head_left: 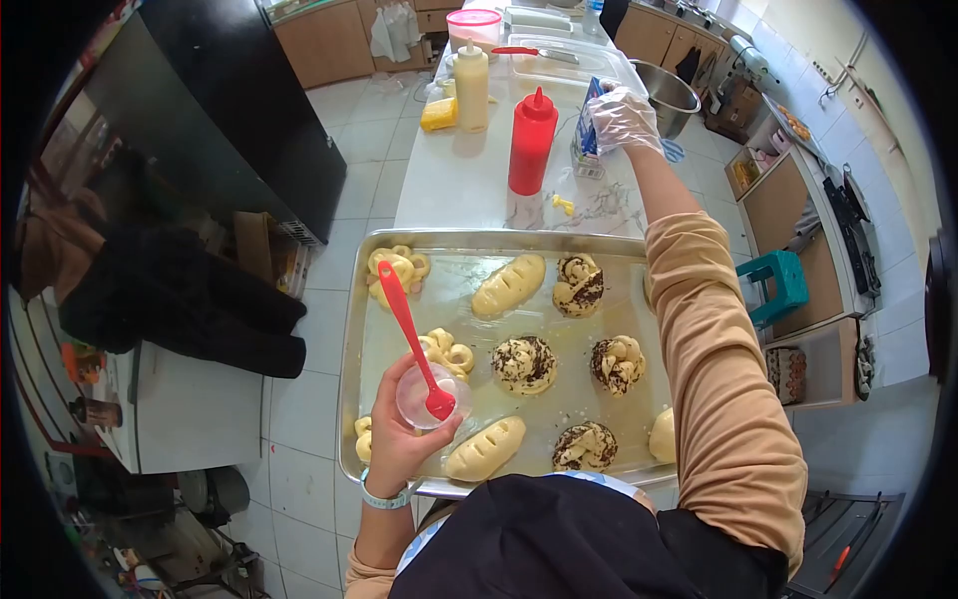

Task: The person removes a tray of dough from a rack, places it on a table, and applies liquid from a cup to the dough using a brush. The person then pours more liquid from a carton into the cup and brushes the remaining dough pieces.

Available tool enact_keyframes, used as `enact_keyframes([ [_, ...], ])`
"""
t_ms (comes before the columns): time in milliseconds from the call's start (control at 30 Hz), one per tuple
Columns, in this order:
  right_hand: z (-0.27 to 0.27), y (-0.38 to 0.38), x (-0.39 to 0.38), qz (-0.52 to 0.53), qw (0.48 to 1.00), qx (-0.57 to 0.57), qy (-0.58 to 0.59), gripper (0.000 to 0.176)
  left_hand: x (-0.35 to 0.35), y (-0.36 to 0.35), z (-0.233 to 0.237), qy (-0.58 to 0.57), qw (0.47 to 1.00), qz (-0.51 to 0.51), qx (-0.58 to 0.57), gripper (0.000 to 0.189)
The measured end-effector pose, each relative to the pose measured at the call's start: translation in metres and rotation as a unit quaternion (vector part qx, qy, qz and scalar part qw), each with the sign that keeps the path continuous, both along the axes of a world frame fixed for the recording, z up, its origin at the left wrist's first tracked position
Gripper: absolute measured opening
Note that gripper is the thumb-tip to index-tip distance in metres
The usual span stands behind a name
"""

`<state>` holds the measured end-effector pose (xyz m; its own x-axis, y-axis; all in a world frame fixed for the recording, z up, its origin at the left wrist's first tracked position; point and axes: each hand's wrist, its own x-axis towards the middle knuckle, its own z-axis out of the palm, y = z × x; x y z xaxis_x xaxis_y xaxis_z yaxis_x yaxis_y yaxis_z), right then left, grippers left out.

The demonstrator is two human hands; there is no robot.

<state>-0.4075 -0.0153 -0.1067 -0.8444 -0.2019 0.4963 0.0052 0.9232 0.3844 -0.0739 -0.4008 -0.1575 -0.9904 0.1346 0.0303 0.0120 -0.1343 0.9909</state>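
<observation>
Nearest: black apron at the near rim of a metal baking tray. On the tray, a slashed oval dough piece and a dark-sprinkled dough knot. Left hand, bare, thumb and fingers clamped around a small translucent plastic cup, above the tray's left side; red silicone pastry brush with head down in the cup, handle leaning out past the rim. For good handling, in judgement: cup upright, grip light enough to spare the thin wall, brush handle clear of the right sleeve, any drips over the tray rather than the sprinkled tops. Mid-tray: two more dark-sprinkled pieces, beside a looped dough cluster. Beyond the tray, on the marble-patterned worktop: red squeeze bottle, upright; blue-and-white carton, standing just right of the bottle. Right hand, in a clear disposable glove, fingers curled at the carton's upper part; firm grip or mere touch, cannot tell. Best there: a steady pinch, sleeve high above the dough. Farther: cream-filled squeeze bottle, yellow packet, metal mixing bowl; farthest, pink-lidded tub.
</observation>
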Motion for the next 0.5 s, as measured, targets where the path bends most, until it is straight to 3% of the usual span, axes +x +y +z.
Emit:
enact_keyframes([
  [200,0.008,0.012,0.043,-0.026,0.993,-0.092,-0.070,0.037,0.000,-0.004,-0.002,-0.020,1.000,-0.003,0.013,0.082],
  [233,0.016,0.005,0.066,0.022,0.988,-0.145,-0.038,0.041,0.000,-0.004,-0.004,-0.020,1.000,-0.005,0.017,0.082],
  [300,0.035,-0.002,0.093,0.003,0.955,-0.281,-0.096,0.043,-0.002,-0.006,-0.007,0.000,1.000,-0.004,0.007,0.081],
  [400,0.041,0.013,0.106,0.002,0.949,-0.300,-0.094,0.033,-0.003,-0.005,-0.009,-0.016,1.000,-0.008,0.022,0.080],
  [500,0.043,0.019,0.118,0.046,0.938,-0.337,-0.062,0.035,-0.006,-0.002,-0.010,-0.019,0.999,-0.016,0.032,0.081],
])
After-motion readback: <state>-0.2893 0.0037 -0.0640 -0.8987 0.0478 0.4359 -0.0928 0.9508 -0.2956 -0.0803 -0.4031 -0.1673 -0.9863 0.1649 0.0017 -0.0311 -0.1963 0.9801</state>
